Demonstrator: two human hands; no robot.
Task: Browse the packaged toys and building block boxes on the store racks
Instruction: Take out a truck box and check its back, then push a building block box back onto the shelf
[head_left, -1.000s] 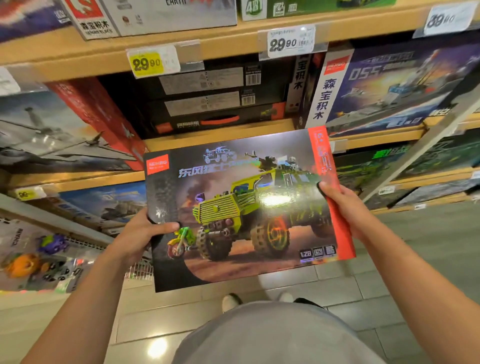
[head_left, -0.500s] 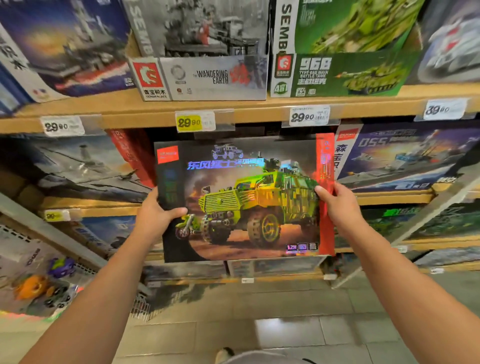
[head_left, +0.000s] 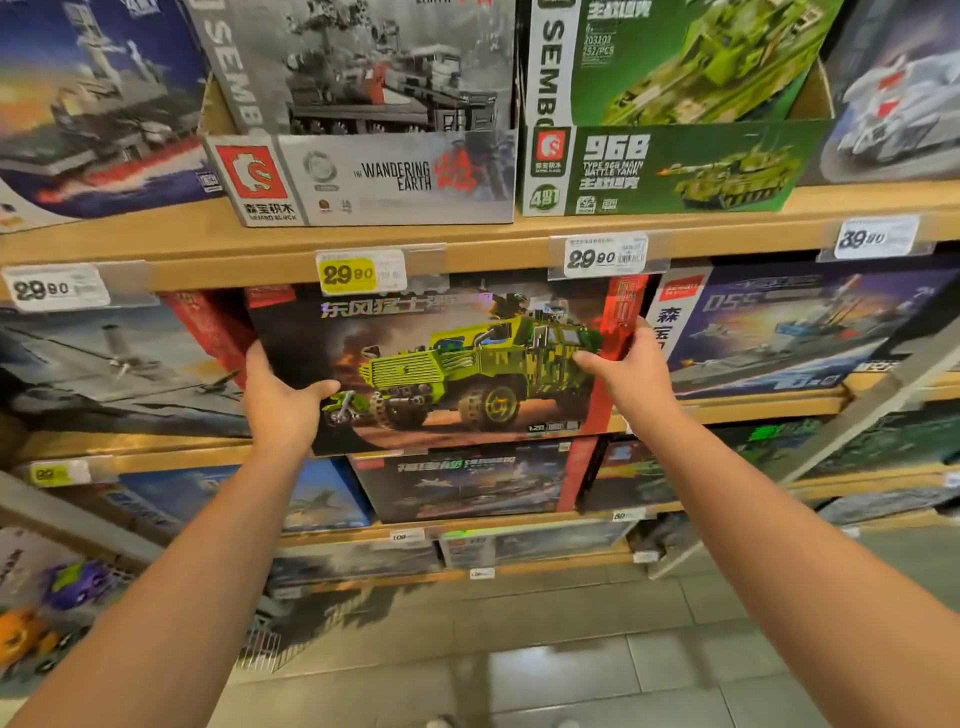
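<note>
- left hand (head_left: 283, 402) grips the left edge of the green truck box (head_left: 441, 364), thumb across its front.
- right hand (head_left: 631, 376) grips the box's right red edge, thumb on the front.
- held between both hands, the box stands upright against the middle shelf, just under the yellow price tag (head_left: 348, 274).
- above the grip sit the wandering earth box (head_left: 363, 176) and the green tank box (head_left: 670, 166); right of it, a warship box (head_left: 789, 327).
</note>
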